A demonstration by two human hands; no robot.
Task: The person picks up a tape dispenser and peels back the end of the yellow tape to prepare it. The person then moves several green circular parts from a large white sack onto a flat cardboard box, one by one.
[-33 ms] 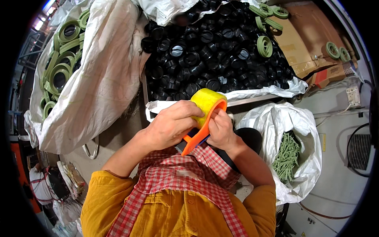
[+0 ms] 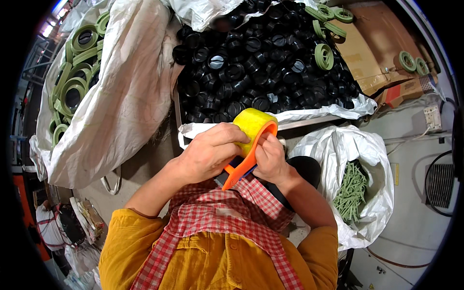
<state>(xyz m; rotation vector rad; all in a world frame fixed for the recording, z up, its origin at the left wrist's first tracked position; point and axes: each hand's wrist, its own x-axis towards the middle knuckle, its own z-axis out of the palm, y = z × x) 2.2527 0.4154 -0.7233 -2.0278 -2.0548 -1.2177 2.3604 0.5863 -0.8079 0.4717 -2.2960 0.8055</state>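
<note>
In front of my lap I hold an orange tape dispenser (image 2: pixel 248 159) with a roll of yellow tape (image 2: pixel 251 122) on it. My left hand (image 2: pixel 212 151) is closed, its fingertips pressed to the near left side of the roll. My right hand (image 2: pixel 271 157) grips the dispenser from the right, some fingers tucked inside the roll's ring. The dispenser tilts, with its toothed end pointing down toward my checked apron (image 2: pixel 217 208). The undersides of both hands are hidden.
Beyond my hands, a metal-edged tray holds many black caps (image 2: pixel 251 72). A white sack (image 2: pixel 125 96) with green rings (image 2: pixel 72 94) stands left. At right, another white bag (image 2: pixel 377 193) holds green strips (image 2: pixel 352 191). Loose green rings (image 2: pixel 324 57) and cardboard (image 2: pixel 367 48) lie far right.
</note>
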